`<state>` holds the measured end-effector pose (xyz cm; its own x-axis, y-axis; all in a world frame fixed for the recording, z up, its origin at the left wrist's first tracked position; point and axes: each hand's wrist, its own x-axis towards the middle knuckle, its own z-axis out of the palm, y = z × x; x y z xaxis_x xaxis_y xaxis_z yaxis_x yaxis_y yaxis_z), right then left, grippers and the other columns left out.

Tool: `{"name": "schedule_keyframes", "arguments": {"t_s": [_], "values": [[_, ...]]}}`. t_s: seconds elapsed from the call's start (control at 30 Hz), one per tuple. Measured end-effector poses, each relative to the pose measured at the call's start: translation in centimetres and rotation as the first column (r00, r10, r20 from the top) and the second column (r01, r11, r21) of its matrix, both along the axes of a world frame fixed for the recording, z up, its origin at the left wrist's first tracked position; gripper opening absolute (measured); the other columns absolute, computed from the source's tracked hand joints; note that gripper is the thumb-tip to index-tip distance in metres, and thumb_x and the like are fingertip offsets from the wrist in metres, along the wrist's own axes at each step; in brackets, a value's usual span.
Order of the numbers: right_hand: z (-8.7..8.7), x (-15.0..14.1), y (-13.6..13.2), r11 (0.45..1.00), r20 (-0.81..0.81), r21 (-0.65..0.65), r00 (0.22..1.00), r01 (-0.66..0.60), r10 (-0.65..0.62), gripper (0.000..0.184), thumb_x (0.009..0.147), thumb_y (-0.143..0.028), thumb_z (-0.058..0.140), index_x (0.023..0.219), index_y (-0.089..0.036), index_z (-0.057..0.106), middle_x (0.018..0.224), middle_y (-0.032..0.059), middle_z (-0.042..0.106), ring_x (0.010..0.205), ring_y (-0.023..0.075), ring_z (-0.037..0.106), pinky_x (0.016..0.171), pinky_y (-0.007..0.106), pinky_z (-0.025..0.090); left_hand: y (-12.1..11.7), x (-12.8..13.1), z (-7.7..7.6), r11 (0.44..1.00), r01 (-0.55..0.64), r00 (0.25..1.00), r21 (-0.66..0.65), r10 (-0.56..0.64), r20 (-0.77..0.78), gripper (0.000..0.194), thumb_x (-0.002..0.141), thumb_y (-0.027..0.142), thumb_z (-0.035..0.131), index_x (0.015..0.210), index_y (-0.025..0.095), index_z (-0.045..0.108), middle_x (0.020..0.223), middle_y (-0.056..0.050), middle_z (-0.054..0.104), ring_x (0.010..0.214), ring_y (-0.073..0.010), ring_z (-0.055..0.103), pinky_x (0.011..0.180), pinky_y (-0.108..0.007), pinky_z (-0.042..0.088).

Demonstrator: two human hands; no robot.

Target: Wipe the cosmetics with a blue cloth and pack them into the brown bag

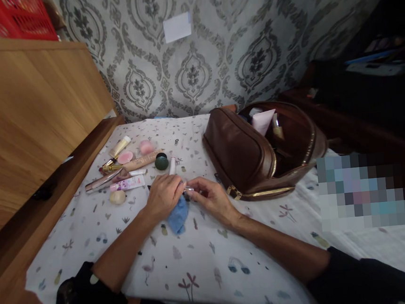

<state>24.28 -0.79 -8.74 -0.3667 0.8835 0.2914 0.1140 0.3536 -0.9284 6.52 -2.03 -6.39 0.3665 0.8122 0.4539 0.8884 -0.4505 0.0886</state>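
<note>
My left hand (165,194) is closed around a blue cloth (178,218) that hangs below its fingers. With pinched fingers, my right hand (210,197) grips a small silver-ended item (189,189), which runs into the left hand; its exact kind is hidden. Just beyond the left hand lie a slim white and pink tube (172,165) and a dark green round container (161,161). To the left are a purple-patterned tube (127,183), a rose-gold stick (102,180), a beige pencil-like case (143,161), a pink sponge (146,147) and a cream-coloured round piece (117,197).
An unzipped brown leather bag (241,153) stands on the right, with a pale pink tube (263,121) inside. A wooden cabinet (35,105) borders the left side, with a red basket (10,20) on top. A patterned cloth (212,260) covers the surface.
</note>
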Motion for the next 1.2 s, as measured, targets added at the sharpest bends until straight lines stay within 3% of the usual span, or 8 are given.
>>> {"name": "schedule_keyframes", "arguments": {"t_s": [0.5, 0.63, 0.77, 0.87, 1.2], "values": [[-0.22, 0.72, 0.9, 1.0, 0.019, 0.002, 1.0, 0.024, -0.024, 0.031, 0.085, -0.046, 0.063, 0.095, -0.017, 0.068, 0.07, 0.0004, 0.061, 0.063, 0.0139, 0.056, 0.061, 0.026, 0.046, 0.44, -0.99, 0.23, 0.988, -0.154, 0.988, -0.032, 0.153, -0.031, 0.037, 0.102, 0.033, 0.036, 0.075, 0.019, 0.058, 0.072, -0.005, 0.067, 0.073, -0.0198, 0.062, 0.071, -0.033, 0.04], [-0.1, 0.85, 0.97, 1.0, 0.081, -0.002, 0.996, -0.021, 0.022, 0.037, 0.09, -0.05, 0.056, 0.105, -0.017, 0.064, 0.071, -0.0001, 0.061, 0.063, 0.0139, 0.056, 0.06, 0.026, 0.044, 0.35, -0.97, 0.01, 0.988, -0.154, 0.988, 0.007, 0.154, -0.029, 0.039, 0.102, 0.034, 0.034, 0.075, 0.02, 0.058, 0.073, -0.004, 0.066, 0.073, -0.0186, 0.061, 0.069, -0.031, 0.04], [0.26, 0.95, 0.78, 0.998, 0.164, -0.023, 0.985, -0.05, 0.053, 0.037, 0.095, -0.051, 0.046, 0.087, -0.018, 0.062, 0.065, -0.0007, 0.06, 0.055, 0.0117, 0.05, 0.055, 0.025, 0.04, 0.22, -0.88, 0.05, 0.99, -0.139, 0.99, 0.02, 0.139, -0.011, 0.039, 0.102, 0.035, 0.034, 0.074, 0.02, 0.057, 0.072, -0.004, 0.065, 0.073, -0.0188, 0.06, 0.067, -0.031, 0.039], [0.26, 0.91, 0.69, 0.998, 0.138, -0.046, 0.989, -0.052, 0.058, 0.036, 0.094, -0.05, 0.048, 0.08, -0.018, 0.06, 0.064, -0.0007, 0.06, 0.053, 0.0114, 0.05, 0.054, 0.024, 0.039, 0.17, -0.79, 0.06, 0.993, -0.122, 0.992, 0.009, 0.122, -0.011, 0.037, 0.102, 0.034, 0.035, 0.074, 0.02, 0.056, 0.073, -0.004, 0.066, 0.074, -0.0192, 0.06, 0.067, -0.031, 0.039], [-0.14, 0.58, 0.58, 0.998, 0.096, -0.016, 0.993, -0.068, 0.069, 0.026, 0.089, -0.041, 0.056, 0.093, -0.017, 0.066, 0.063, -0.0024, 0.057, 0.059, 0.0122, 0.05, 0.059, 0.024, 0.04, -0.07, -0.48, 0.18, 0.99, -0.125, 0.99, 0.062, 0.129, -0.06, 0.035, 0.102, 0.03, 0.036, 0.076, 0.019, 0.057, 0.073, -0.005, 0.066, 0.076, -0.0208, 0.058, 0.069, -0.034, 0.038]]}}
